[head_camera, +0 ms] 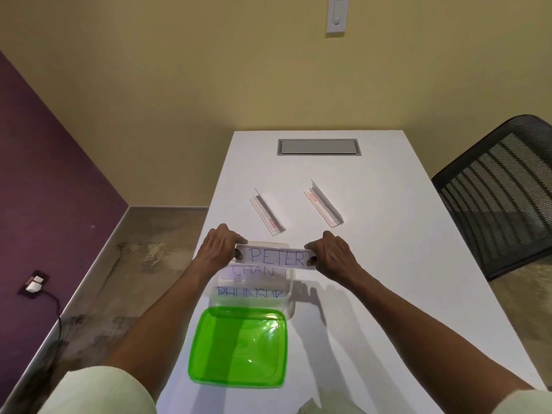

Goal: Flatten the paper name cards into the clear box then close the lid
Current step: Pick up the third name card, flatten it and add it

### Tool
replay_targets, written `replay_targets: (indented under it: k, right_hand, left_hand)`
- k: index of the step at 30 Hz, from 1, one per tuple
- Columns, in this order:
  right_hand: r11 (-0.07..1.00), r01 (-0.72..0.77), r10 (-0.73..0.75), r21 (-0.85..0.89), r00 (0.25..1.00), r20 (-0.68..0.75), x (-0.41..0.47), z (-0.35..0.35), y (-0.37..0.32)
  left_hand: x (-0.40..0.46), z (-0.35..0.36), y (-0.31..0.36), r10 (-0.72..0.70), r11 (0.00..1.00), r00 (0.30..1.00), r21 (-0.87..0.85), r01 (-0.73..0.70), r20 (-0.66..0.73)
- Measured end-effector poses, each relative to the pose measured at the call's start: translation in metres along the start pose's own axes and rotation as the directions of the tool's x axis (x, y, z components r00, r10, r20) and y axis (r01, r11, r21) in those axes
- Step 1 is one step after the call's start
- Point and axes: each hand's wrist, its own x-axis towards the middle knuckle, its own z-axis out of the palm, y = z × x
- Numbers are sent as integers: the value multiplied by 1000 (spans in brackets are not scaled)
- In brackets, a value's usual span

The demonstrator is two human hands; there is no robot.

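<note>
Holding: both hands pinch one name card by its ends, above the far edge of the clear box.
Table (373,264): white, running from 6 o'clock to 12 o'clock, with a grey hatch (318,147) set into it at the 12 o'clock end.
Chair (504,198): black mesh back, at 3 o'clock beside the table.
Green lid (237,346): off the box, lying flat on the table at 6 o'clock of it, just beside its near wall.
Clear box (289,289): open, near the table's left edge, with two flattened cards inside, lettered CHAN (254,271) and PHUNSUK (250,292).
PETER card (276,257): held level, lettering facing the person, its ends covered by fingers.
Left hand (219,249): closed on the card's 9 o'clock end, thumb in front.
Right hand (333,253): closed on the card's 3 o'clock end, thumb in front.
Folded cards: two stand on the table at 12 o'clock of the box, one to the left (268,211) and one to the right (323,207), well apart.
</note>
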Motion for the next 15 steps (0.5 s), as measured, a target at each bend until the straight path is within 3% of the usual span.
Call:
replay_targets:
  k: [15]
  right_hand:
    - [999, 20, -13, -32, 976, 216, 28, 16, -58]
  left_hand:
    - [-13, 15, -57, -56, 997, 992, 65, 49, 116]
